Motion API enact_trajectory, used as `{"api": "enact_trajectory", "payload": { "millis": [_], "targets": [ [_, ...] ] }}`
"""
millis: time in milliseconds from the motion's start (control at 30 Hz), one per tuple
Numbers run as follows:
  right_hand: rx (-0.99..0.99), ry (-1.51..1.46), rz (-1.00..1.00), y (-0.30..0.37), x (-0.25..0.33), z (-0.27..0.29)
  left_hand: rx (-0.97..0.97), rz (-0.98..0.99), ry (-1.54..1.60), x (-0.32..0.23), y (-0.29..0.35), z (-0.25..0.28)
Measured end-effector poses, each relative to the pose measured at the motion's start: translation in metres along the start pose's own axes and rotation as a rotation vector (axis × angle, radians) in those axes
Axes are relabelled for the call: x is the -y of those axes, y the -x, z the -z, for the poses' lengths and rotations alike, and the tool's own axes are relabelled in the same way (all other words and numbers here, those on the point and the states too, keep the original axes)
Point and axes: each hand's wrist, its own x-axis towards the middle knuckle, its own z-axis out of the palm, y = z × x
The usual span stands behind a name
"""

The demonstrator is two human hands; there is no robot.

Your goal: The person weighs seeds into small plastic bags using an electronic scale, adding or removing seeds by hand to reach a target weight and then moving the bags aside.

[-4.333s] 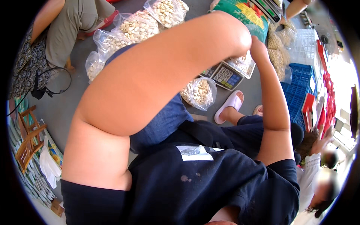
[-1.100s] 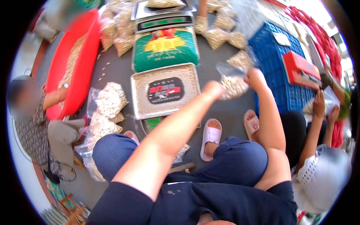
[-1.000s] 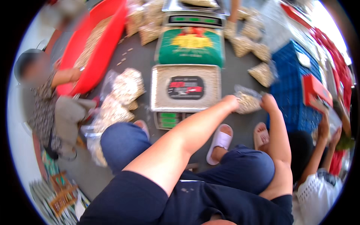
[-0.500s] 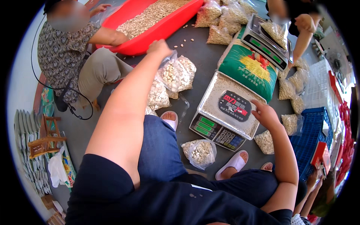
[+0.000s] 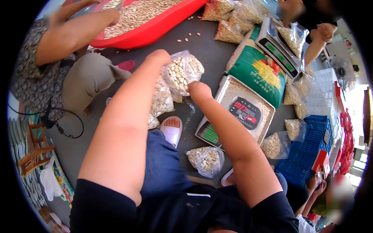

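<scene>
Clear bag [image 5: 178, 74] between both hands [image 5: 199, 92]

sack [image 5: 245, 69]: green, yellow-red print | pan [image 5: 265, 112], in front of sack: silver, black label [image 5: 244, 112] with red print | tub [image 5: 155, 34], left of sack: red | crate [image 5: 305, 145], right of sack: blue | bag [image 5: 180, 72], left of sack: clear, cream contents [image 5: 175, 79] | slipper [image 5: 172, 134], front-left of sack: pale lilac | shirt [image 5: 30, 79], far left of sack: dark, pale-patterned | floor [image 5: 97, 128], around sack: grey

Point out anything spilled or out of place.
A few loose pale nuts or beans lie scattered on the grey floor outside the red tub; they look spilled, since similar ones fill clear bags nearby.
</scene>
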Motion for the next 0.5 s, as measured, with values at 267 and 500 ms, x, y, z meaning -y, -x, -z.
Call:
{"api": "enact_trajectory", "payload": {
  "millis": [267, 500],
  "targets": [
    [-0.229, -0.19, -0.078, 0.096, -0.065, 0.154, 0.439, -0.204, 0.457, -0.077, 0.061, 0.069],
    [-0.146, -0.079, -0.119, 0.191, -0.119, 0.203, 0.576, -0.403, 0.169, -0.149, 0.138, 0.026]
  ]
}}
